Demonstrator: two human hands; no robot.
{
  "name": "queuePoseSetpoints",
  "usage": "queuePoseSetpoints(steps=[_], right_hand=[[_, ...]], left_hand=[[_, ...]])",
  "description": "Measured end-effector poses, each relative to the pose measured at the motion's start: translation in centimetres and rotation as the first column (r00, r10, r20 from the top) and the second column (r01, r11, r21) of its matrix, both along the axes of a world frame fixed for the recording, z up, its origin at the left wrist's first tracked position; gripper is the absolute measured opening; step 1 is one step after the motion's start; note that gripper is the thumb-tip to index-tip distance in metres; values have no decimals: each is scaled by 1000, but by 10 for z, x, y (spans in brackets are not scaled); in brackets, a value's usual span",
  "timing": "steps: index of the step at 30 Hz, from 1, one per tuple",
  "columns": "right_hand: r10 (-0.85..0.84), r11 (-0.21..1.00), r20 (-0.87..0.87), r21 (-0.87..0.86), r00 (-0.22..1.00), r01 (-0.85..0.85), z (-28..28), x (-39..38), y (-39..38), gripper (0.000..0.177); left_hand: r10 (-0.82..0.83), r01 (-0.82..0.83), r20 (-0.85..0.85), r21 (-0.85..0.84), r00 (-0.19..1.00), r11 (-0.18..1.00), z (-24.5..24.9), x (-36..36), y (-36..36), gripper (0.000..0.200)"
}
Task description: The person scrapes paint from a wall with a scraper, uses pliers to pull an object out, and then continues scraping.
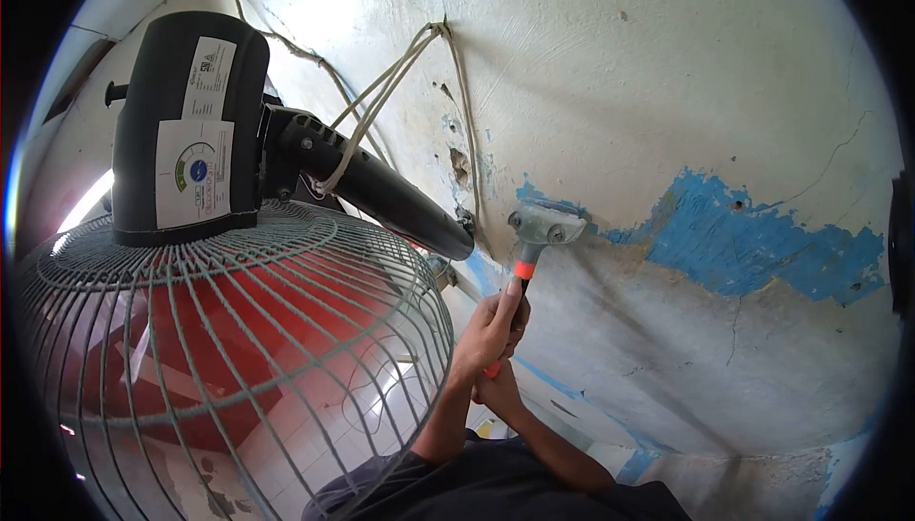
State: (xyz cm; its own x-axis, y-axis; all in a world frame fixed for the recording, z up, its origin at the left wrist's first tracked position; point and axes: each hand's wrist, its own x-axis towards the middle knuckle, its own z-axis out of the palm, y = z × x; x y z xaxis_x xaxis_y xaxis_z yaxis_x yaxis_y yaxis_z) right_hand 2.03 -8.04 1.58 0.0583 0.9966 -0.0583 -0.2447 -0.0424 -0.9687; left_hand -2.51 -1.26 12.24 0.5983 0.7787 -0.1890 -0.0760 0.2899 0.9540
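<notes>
Both my hands are wrapped round the handle of a wall scraper [543,227], which has a grey metal head with bolts and orange bands on a dark handle. My left hand [492,326] grips higher up, its thumb laid along the handle. Below it, my right hand [498,391] closes round the lower end, its fingers partly hidden. The scraper's head is at the wall [610,92], its blade edge against or very near the surface. Blue patches [753,235] show on the wall to the right of the head, where the pale coating is gone.
A black wall fan [186,130] with a wire cage [286,330] fills the left side, close to my left arm. Its bracket arm [391,187] reaches the wall beside the scraper. Cables [465,111] hang from the wall above. Tiled floor [305,426] lies far below.
</notes>
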Motion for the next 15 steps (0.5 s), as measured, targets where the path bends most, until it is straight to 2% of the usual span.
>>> queuePoseSetpoints(steps=[5, 8, 9, 12, 15], right_hand=[[-44, 999, -35, 5, 998, 44, -8, -8, -11, 29], [-120, 986, 106, 128, 987, 106, 3, -2, 0, 30], [-44, 997, -2, 60, 999, 44, 1, -2, 1, 31], [-131, 980, 99, 164, 987, 113, -15, -9, -4, 32], [-72, 997, -25, 0, 997, 72, -22, -9, -11, 32]], left_hand=[[-9, 9, -43, -3, 999, 1000, -15, -1, -4, 55], [24, -24, -13, 41, 1000, 999, 1, 3, 0, 56], [21, -20, -27, 43, 999, 999, 3, 3, 1, 56], [25, -24, -41, 23, 999, 999, -2, 0, -5, 56], [15, -17, -58, -33, 998, 999, -12, 2, -8, 57]])
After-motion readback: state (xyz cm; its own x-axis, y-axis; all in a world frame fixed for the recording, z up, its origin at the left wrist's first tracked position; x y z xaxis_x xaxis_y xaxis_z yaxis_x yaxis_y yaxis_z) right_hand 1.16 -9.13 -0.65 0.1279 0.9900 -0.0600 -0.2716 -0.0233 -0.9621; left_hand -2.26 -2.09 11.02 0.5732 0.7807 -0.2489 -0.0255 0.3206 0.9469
